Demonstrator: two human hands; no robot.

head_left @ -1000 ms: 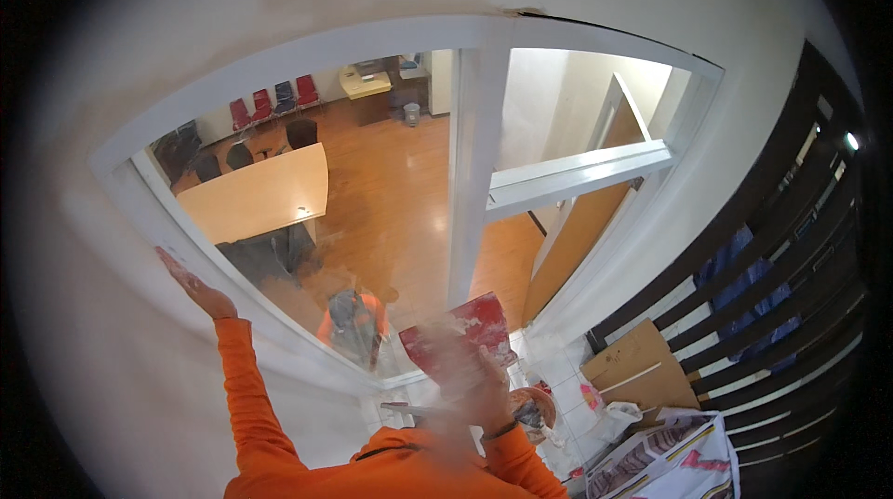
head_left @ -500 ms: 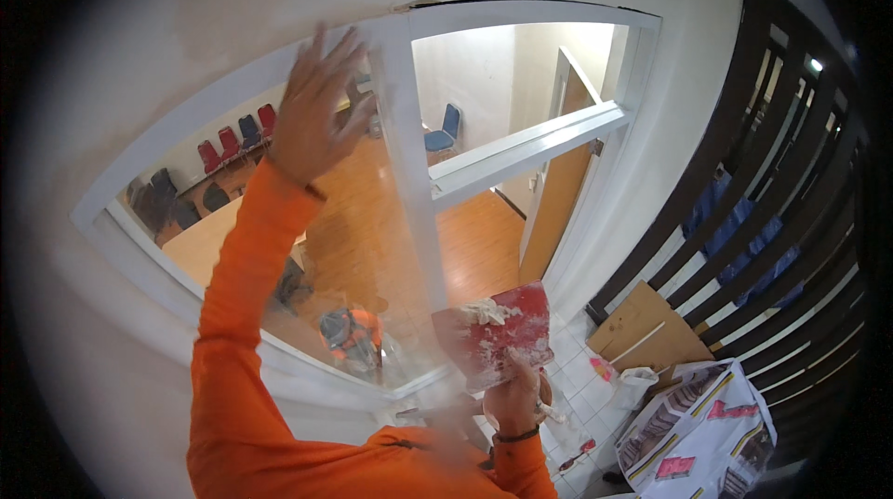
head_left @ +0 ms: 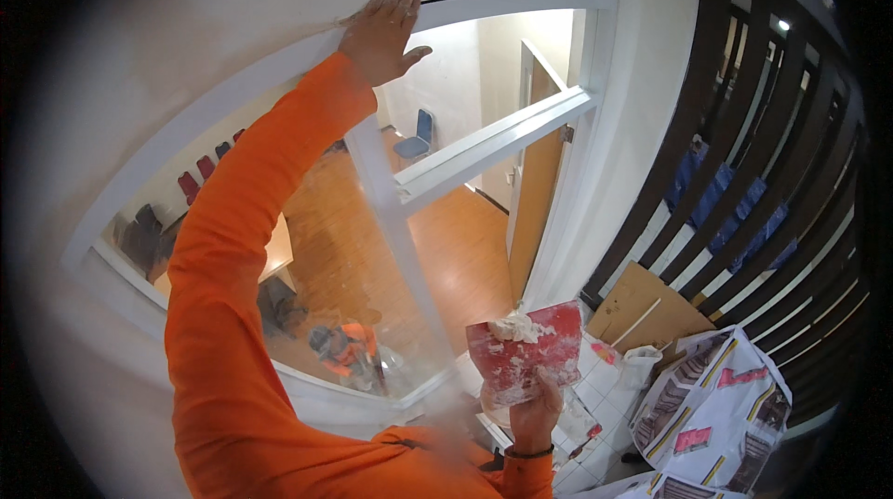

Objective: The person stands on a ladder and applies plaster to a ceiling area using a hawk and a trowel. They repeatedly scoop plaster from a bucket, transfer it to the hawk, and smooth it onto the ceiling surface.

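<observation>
My left hand (head_left: pixel 379 34), in an orange sleeve (head_left: pixel 233 248), is raised with fingers stretched out against the white window frame (head_left: pixel 484 1) and the wall (head_left: pixel 279 6) just above it. A dark gap runs along the frame's upper edge. My right hand (head_left: pixel 535 411) grips a wide red putty board (head_left: pixel 556 341), smeared white, with a lump of pale putty (head_left: pixel 513 327) on it, held low before the glass.
Beyond the glass are chairs (head_left: pixel 416 136), a wooden door (head_left: pixel 532 220) and a person (head_left: pixel 349 350) in orange. At the right are a dark slatted screen (head_left: pixel 707 53), cardboard (head_left: pixel 633 313), printed sheeting (head_left: pixel 707 406) and tiled floor (head_left: pixel 614 387).
My left hand has risen from the frame's left side to its top. My right hand has shifted rightward with the red board. The view has shifted too.
</observation>
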